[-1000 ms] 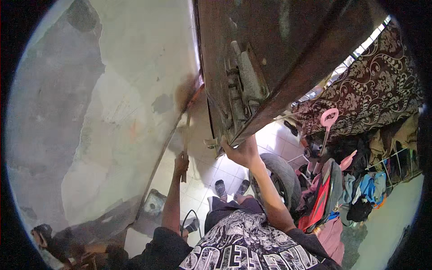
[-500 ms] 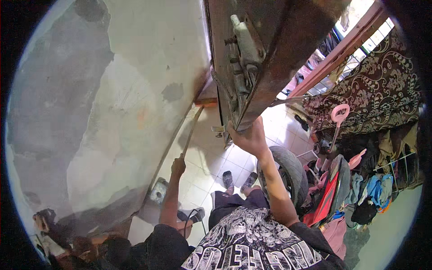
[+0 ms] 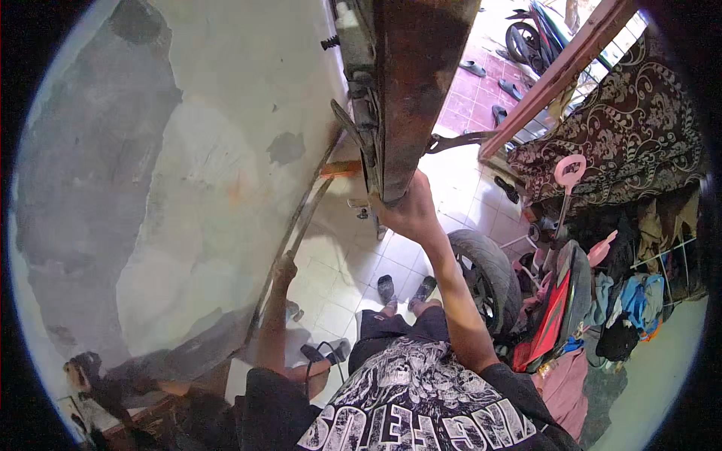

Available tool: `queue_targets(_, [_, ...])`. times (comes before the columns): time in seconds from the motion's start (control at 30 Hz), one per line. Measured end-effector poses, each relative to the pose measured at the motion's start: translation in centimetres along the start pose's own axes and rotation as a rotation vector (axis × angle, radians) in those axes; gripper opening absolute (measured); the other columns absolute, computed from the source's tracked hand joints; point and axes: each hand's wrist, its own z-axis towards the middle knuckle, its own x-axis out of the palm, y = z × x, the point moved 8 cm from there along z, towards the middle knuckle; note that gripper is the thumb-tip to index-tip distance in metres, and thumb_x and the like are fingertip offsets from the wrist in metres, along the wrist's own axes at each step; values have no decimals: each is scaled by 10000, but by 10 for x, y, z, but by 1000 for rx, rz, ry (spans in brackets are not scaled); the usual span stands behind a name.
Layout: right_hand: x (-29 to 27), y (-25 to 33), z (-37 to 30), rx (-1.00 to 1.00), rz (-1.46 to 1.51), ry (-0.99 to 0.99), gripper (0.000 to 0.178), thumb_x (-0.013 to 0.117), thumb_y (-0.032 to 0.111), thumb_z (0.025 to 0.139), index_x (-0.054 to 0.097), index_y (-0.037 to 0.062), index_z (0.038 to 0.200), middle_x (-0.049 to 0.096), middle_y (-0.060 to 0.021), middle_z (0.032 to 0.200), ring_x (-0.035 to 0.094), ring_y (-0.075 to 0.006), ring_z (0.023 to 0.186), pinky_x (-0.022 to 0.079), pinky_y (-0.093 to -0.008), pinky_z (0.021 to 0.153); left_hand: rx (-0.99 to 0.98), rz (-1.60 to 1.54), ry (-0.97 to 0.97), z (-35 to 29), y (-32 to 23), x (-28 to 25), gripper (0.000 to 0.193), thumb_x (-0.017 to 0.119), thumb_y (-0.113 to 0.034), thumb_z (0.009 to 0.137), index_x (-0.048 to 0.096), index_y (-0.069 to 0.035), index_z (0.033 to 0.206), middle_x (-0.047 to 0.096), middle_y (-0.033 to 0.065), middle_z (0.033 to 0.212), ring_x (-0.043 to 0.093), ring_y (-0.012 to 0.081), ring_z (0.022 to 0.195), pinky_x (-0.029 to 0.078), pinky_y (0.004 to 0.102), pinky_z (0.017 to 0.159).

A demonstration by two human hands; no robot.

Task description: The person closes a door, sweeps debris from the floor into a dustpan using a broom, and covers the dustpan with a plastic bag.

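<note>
My left hand [image 3: 283, 267] is closed round the handle of a long broom [image 3: 310, 218]. The handle slants away along the foot of the wall to an orange head [image 3: 342, 168], partly hidden by the door. With my right hand [image 3: 406, 214] I grip the near edge of a dark door [image 3: 412, 90]; some of the fingers are hidden behind it. Worn lock hardware [image 3: 365, 113] with a lever sits on the door's left side. A small metal latch piece [image 3: 358, 204] sticks out just left of my right hand.
A patched grey wall [image 3: 203, 150] rises on the left. At right stand a tyre [image 3: 489, 278], a red and black motorbike part [image 3: 553, 316], hung clothes [image 3: 643, 297] and a patterned curtain [image 3: 602, 113]. Sandals [image 3: 509, 89] and a motorbike [image 3: 530, 37] show outside past the door frame [image 3: 560, 79].
The door has swung so that I see it more edge-on, and more of the outside shows. My right hand has moved slightly away with it; my left hand shifted a little left with the broom.
</note>
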Motion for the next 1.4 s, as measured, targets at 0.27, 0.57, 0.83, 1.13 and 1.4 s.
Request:
queue_targets(0.27, [3,-3,1,101,-14,66,631,637,41,627,392,29,1209,592,-218,941,585,-413,878,466,-407,746,187,88,24,-21,12,23,201,493,-158,768,574,-26,896,609,196,743,617,366,692,487,466,591])
queue_targets(0.57, [-3,7,0,15,-70,19,756,611,49,629,320,47,1326,579,-244,981,575,-426,896,463,-438,753,-89,-620,-48,-78,35,9,203,502,-185,820,582,-30,924,593,163,653,601,363,593,496,446,559])
queue_targets(0.83, [4,3,2,79,6,82,778,607,58,614,318,54,1337,578,-245,1028,572,-412,946,459,-415,802,114,-229,-140,-16,-4,-7,241,508,-162,818,589,-17,993,581,132,612,585,292,539,478,396,506])
queue_targets(1.13, [-1,0,1,68,18,19,583,627,35,630,418,31,1174,586,-182,929,571,-306,845,464,-365,775,169,28,-147,-10,44,7,199,496,-98,784,585,-1,933,607,147,655,603,284,570,467,392,504])
queue_targets(1.4, [1,-3,-1,126,5,78,816,616,47,611,286,46,1357,585,-252,964,592,-416,877,478,-426,760,222,-248,56,-75,45,7,216,492,-132,840,582,-14,996,562,95,606,546,209,515,437,324,459])
